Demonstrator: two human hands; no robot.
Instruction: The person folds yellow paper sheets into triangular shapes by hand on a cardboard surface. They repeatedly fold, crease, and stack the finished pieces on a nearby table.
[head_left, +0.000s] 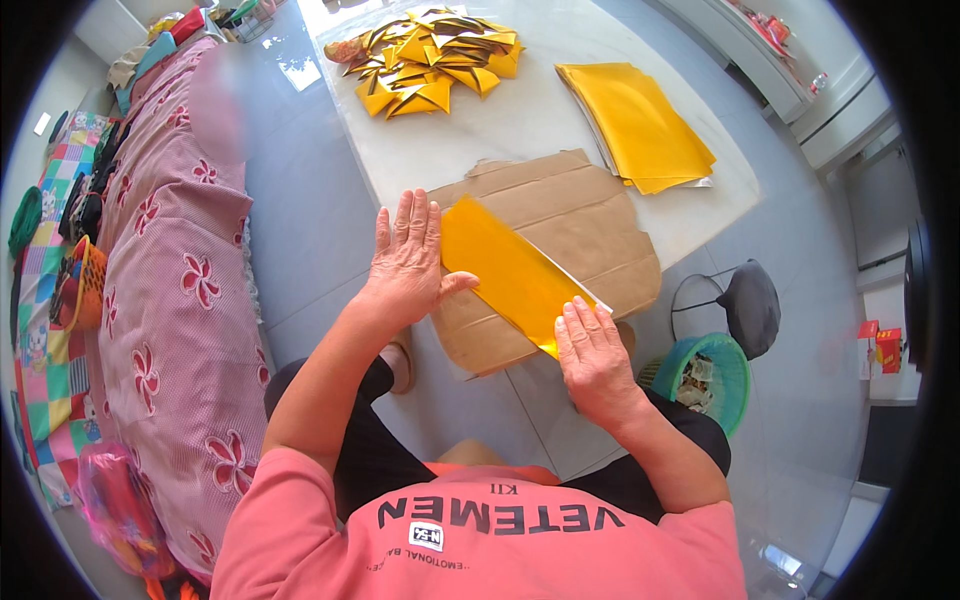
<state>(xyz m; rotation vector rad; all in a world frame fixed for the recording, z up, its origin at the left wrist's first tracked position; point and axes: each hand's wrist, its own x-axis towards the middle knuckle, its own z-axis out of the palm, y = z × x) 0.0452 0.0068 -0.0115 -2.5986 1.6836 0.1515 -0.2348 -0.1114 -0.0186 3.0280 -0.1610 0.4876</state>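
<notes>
A folded sheet of gold foil paper (517, 270) lies slantwise on a flattened piece of brown cardboard (592, 217), with a thin white edge showing along its upper right side. My left hand (411, 255) is flat at the paper's left end, fingers straight and pointing away from me, the thumb spread over its lower edge. At the lower right end my right hand (592, 352) presses down with its fingertips, the fingers held nearly together. Neither hand has its fingers wrapped around anything.
The cardboard lies on a pale marble-like tabletop (525, 127), overhanging its near edge. Folded gold paper pieces (439, 60) are heaped at the far left; a stack of gold sheets (637, 127) lies right. A green waste basket (731, 382) and a grey-topped stool (752, 307) stand right. A pink-covered sofa (176, 315) runs left.
</notes>
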